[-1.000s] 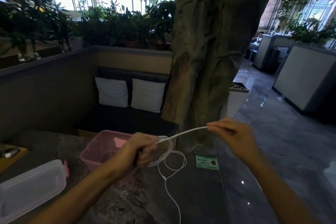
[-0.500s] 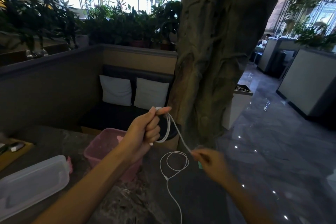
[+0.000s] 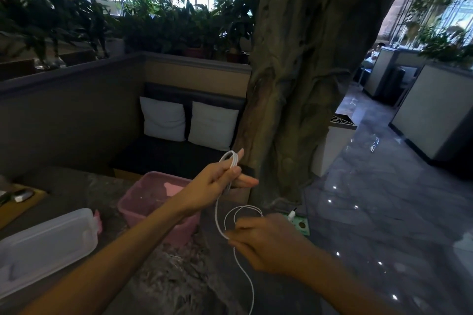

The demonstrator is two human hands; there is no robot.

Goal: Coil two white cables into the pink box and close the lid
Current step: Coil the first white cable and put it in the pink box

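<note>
Down at the bottom of the frame, two bare forearms reach in over a dark marbled table (image 3: 176,286). Lower centre, the right hand (image 3: 271,243) is closed around the white cable (image 3: 242,267), pinching it at the fingertips where the strand bends; below that pinch the cable trails down and runs off the bottom edge. Just above the knuckles, a loose loop of the same cable arcs toward a small connector end (image 3: 291,215) lying near a green sticker (image 3: 302,226) on the table.

Up a little, centre frame, the left hand (image 3: 217,179) is raised above the table and grasps a bundle of gathered turns, the loops poking out over the top of the fingers, index finger stretched to the right. From that bundle one strand drops straight down to the right hand.

Lower left, a clear plastic lid (image 3: 46,245) with a pink latch lies flat on the table, off its container. Just beyond the left forearm, left of centre, sits the pink box (image 3: 143,199), open; I cannot tell whether any cable lies inside.

Farther back, two white cushions (image 3: 189,123) lean on a dark bench. A big tree trunk (image 3: 307,71) rises right of centre, leafy plants (image 3: 158,23) line the ledge at upper left, and glossy floor (image 3: 384,212) spreads to the right.
</note>
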